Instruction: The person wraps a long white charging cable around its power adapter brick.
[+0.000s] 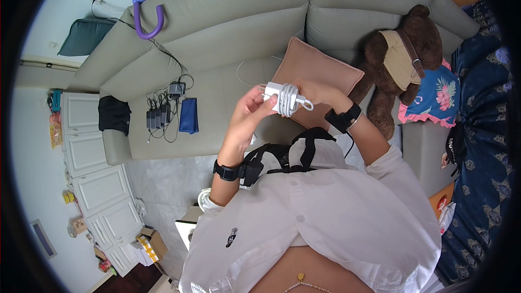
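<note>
1. White plastic charger block [273, 90] with a smooth, boxy body: it is held up in front of the person's chest, above the near edge of the seat, between the two hands.
2. The left hand [254, 104] has its fingers and thumb bent inward, pinching the block from its left side, with the thumb lying along the near face.
3. A white, rubbery-looking cable [288, 101] is bundled in tight, rounded loops at the block's right side, one small loop sticking out to the right; whether it winds round the block cannot be told.
4. The right hand [317, 92] is at the right of the loops, its fingertips largely hidden behind them, so I cannot tell how far it is closed or whether it grips.
5. Beyond the right hand, a square, dusty-pink cloth cushion [312, 62] with a raised seam leans on a grey-beige, smooth, leather-like sofa [217, 84].
6. Farther right sits a brown, shaggy plush bear [426, 30] in a tan vest, beside a blue flowered pillow [442, 95] edged with pink ruffles.
7. To the left on the seat lie a flat, blue, oblong pouch [189, 115] and a row of black, brick-shaped adapters [158, 118] with tangled thin cords.
</note>
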